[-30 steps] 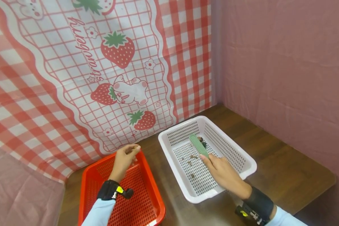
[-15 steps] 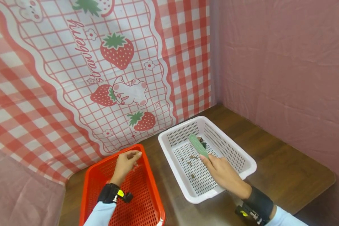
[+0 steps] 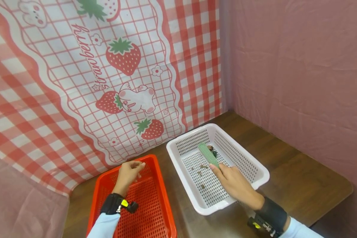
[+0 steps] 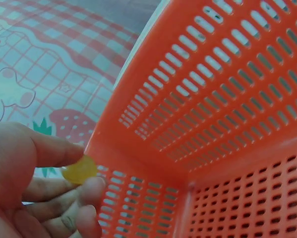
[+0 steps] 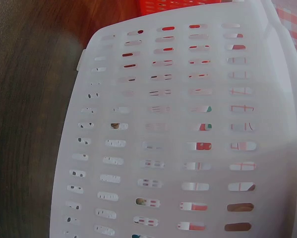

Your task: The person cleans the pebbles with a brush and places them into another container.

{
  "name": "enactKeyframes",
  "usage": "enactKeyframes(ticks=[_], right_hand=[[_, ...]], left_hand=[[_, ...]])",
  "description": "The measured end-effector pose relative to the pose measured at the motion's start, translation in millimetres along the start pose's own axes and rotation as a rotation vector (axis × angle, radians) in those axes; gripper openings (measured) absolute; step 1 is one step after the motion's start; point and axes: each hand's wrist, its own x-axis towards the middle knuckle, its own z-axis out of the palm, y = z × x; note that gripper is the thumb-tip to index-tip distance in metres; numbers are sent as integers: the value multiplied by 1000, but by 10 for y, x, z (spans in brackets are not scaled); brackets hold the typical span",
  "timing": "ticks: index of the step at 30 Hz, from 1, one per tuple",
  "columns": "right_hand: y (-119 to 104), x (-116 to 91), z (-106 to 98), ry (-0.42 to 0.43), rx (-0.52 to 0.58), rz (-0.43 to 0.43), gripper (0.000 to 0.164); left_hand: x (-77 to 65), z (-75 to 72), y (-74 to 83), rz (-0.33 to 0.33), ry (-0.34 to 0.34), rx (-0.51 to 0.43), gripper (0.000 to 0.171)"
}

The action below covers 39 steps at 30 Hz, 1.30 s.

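Above the far end of the red basket (image 3: 162,195), my left hand (image 3: 128,175) pinches a small yellow, rounded, translucent piece (image 4: 80,170) between thumb and fingertips. The piece shows clearly only in the left wrist view. My right hand (image 3: 235,181) grips one end of a flat, light-green strip with pale dots (image 3: 207,153), held over the white basket (image 3: 185,190). Beneath the strip, small brown bits (image 3: 203,186) lie scattered on the white basket's floor. A dark clump (image 3: 215,154) sits beside the strip, partly covered by it. The right wrist view shows the basket's slotted wall, not the hand.
Both baskets stand side by side on a brown wooden table (image 3: 300,178), with a narrow strip of tabletop between them. Behind them hangs a strawberry-print checked cloth (image 3: 193,66). A pink cloth (image 3: 291,76) hangs along the right side.
My left hand has dipped slightly and shifted a little left, still pinching. The red basket has shifted slightly to the right. My right hand and the green strip have hardly moved.
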Motion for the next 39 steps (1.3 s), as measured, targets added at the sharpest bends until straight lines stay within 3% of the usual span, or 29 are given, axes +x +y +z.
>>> enactKeyframes(ticks=[12,23,30,39], right_hand=[[6,16,-6,10,-12,-10,37],[13,9,11,25,-26,-18,35],[17,-1,24,29,-24,-19,34],[11,-1,16,37,-12,-23,34]], left_hand=[[54,-85,-97,-29,-10,123,26],[8,-105,-203,-91,-116,263,26],[-10,-136,-284,-100,-138,313,16],[-16,-198,-325,-121,-138,353,16]])
